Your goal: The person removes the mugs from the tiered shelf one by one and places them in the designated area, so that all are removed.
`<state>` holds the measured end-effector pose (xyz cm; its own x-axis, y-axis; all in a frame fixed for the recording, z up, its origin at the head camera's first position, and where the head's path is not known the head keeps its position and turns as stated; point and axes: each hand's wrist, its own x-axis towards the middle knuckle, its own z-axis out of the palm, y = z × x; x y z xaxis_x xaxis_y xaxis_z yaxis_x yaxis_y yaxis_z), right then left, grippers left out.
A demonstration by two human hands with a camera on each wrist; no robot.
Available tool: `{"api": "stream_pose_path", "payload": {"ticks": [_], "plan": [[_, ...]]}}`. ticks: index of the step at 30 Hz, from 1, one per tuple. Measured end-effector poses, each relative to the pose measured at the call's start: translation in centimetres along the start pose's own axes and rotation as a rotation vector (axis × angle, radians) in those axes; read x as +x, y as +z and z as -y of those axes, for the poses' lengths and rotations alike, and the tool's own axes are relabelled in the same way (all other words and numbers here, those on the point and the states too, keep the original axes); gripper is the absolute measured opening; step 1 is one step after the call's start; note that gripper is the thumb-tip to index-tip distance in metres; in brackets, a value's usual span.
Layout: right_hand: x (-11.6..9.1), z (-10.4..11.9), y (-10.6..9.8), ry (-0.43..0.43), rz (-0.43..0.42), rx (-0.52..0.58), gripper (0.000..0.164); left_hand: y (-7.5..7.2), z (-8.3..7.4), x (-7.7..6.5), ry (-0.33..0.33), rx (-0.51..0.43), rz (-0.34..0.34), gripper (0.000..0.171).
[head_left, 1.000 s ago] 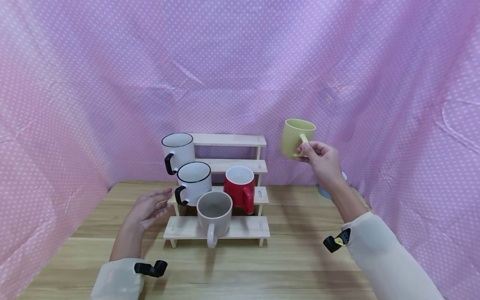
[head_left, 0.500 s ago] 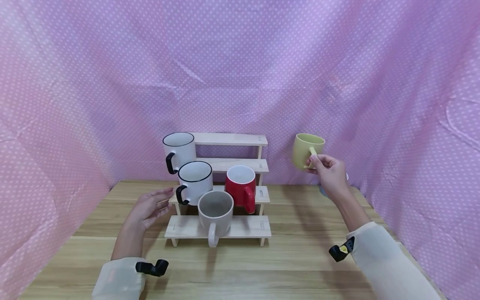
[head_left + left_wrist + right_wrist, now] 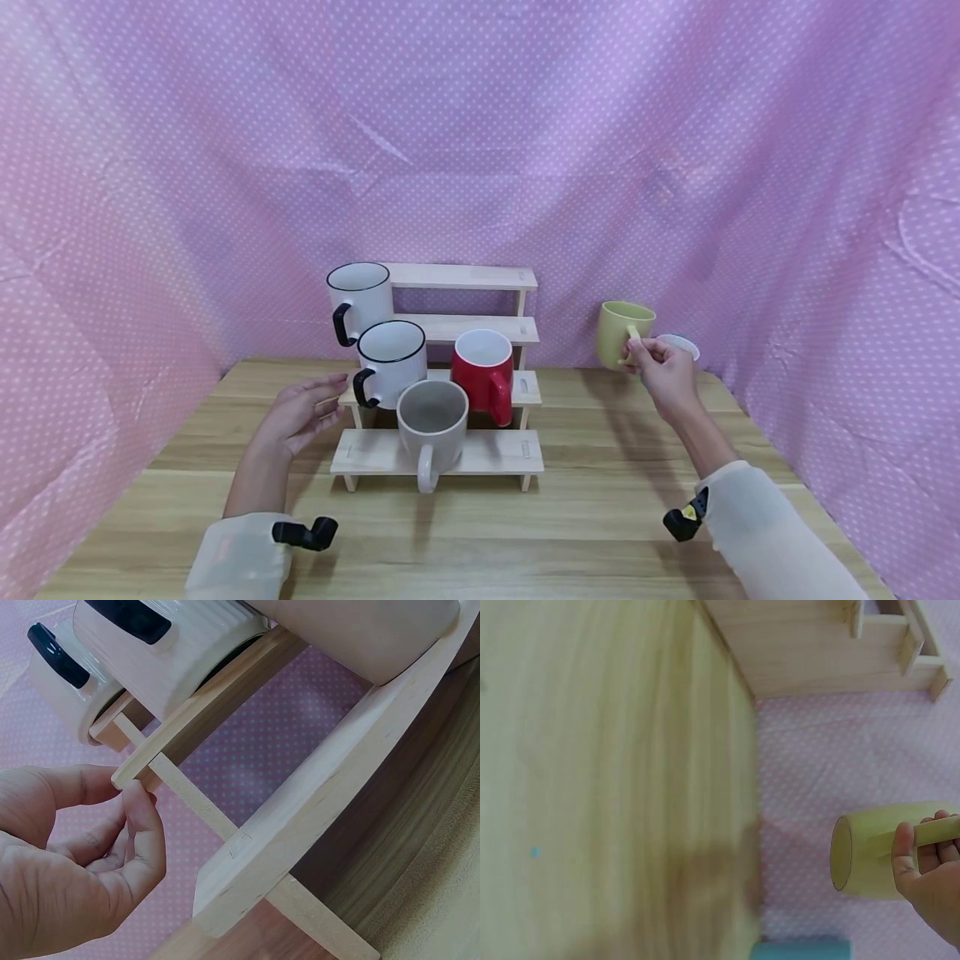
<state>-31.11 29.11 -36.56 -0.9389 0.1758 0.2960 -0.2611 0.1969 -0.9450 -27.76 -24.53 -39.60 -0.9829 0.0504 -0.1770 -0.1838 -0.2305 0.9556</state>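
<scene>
I am holding a pale yellow, smooth-sided mug (image 3: 615, 335) by its handle with my right hand (image 3: 666, 379), thumb and fingers pinching; its base is hanging near the back edge of the pale wooden counter (image 3: 592, 517), apart from the surface in the right wrist view; my left hand (image 3: 300, 412) is meeting the left end of the second-lowest board of the light wooden four-step rack (image 3: 457, 277), though I cannot tell whether it is pinching or only touching. I am, I judge, in the midst of moving the mug; the next move seems to be calling for a level base and a slow approach to a footing. Room is running tight behind, where the pink polka-dotted cloth (image 3: 480, 150) is rising, and to the right, where a white-rimmed cup (image 3: 678, 344) is standing partly behind my hand; bare wood is giving me more space in front and leftward, up to the rack's right end.
</scene>
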Motion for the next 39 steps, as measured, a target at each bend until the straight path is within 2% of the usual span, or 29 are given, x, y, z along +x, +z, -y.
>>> {"api": "stream_pose_path", "payload": {"ticks": [8,13,22,30,39], "plan": [[-0.2,-2.6,-0.5,0.012,0.0,-0.006,0.039,-0.1,0.1,-0.1,0.01,-0.004,0.011,0.017],[-0.5,-3.5,-0.9,0.055,0.005,-0.014,0.04,0.0,0.1,0.0,0.013,-0.004,0.025,0.016],[-0.5,-4.9,-1.4,0.103,-0.004,-0.008,0.041,0.0,0.1,0.0,0.001,0.001,0.005,0.013],[-0.4,-5.8,-1.5,0.109,-0.024,0.021,0.041,0.0,0.1,0.0,0.002,0.004,0.009,0.045],[0.0,-6.6,-1.5,0.126,-0.038,0.104,0.037,0.0,-0.1,-0.1,-0.003,-0.008,0.007,0.041]]}}
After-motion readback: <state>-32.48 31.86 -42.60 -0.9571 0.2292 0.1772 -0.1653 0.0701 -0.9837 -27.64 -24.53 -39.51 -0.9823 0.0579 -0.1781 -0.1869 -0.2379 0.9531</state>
